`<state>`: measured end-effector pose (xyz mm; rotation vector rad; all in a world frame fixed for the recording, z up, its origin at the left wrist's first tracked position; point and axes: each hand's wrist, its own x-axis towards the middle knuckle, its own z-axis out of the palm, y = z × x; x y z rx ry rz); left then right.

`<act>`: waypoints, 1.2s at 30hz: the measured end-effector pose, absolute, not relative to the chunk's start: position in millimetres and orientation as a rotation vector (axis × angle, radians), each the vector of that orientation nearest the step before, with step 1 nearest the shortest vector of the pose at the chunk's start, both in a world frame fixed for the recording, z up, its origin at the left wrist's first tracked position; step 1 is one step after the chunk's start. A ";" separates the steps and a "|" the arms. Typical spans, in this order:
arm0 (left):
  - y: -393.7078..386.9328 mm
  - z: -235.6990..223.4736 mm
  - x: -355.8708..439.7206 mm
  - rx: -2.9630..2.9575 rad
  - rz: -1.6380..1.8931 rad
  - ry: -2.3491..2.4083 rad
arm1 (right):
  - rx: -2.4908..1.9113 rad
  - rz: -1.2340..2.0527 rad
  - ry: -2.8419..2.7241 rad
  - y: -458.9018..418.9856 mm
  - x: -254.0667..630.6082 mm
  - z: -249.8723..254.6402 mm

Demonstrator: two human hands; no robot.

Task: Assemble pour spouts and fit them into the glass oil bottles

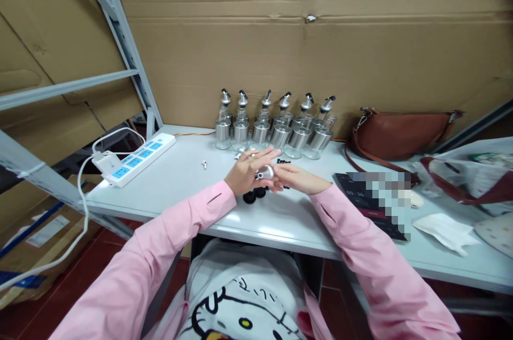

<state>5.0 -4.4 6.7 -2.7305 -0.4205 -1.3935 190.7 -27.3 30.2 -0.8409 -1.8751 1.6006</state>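
Note:
Over the middle of the table, my left hand (244, 173) is closed around a silver pour spout (266, 172), its narrow tube pointing left. My right hand (298, 178) presses its fingers against the spout from the right, and the grip is partly hidden. Black round caps (249, 198) lie just below the hands. Small black pieces (284, 161) and silver parts (239, 156) are scattered behind them. Beyond stand glass bottles with steel sleeves (261, 132); the back ones carry silver spouts with black flip tips (285, 99).
A white power strip (140, 161) with a plugged-in charger lies at the left, near a small white earbud (204, 164). Right of my hands are a dark tablet-like device (352, 195), a brown bag (401, 134) and a white tissue (444, 232). Cardboard (248, 51) walls the back.

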 end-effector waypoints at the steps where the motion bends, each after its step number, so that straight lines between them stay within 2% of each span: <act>1: -4.1 6.7 5.5 -2.702 -1.414 -0.363 | -0.779 1.644 -1.813 -30.2 185.6 29.4; 4: -0.8 6.3 4.1 -2.626 -1.465 -0.286 | -0.713 1.633 -1.699 -34.3 178.6 28.0; 10: 1.6 7.6 -3.3 -2.501 -1.478 -0.507 | -0.869 1.495 -1.633 -32.9 177.2 31.2; 17: -2.0 9.8 -1.4 -2.512 -1.330 -0.545 | -0.961 1.351 -1.608 -32.4 171.8 32.1; 23: -3.5 12.7 0.6 -2.418 -1.174 -0.593 | -0.960 1.446 -1.520 -32.7 167.6 28.5; 31: 1.8 11.4 -3.2 -2.435 -1.065 -0.797 | -0.968 1.258 -1.759 -38.7 161.4 34.2; 36: 4.4 15.4 -7.8 -2.416 -1.003 -0.795 | -0.998 0.937 -1.912 -43.7 156.0 32.0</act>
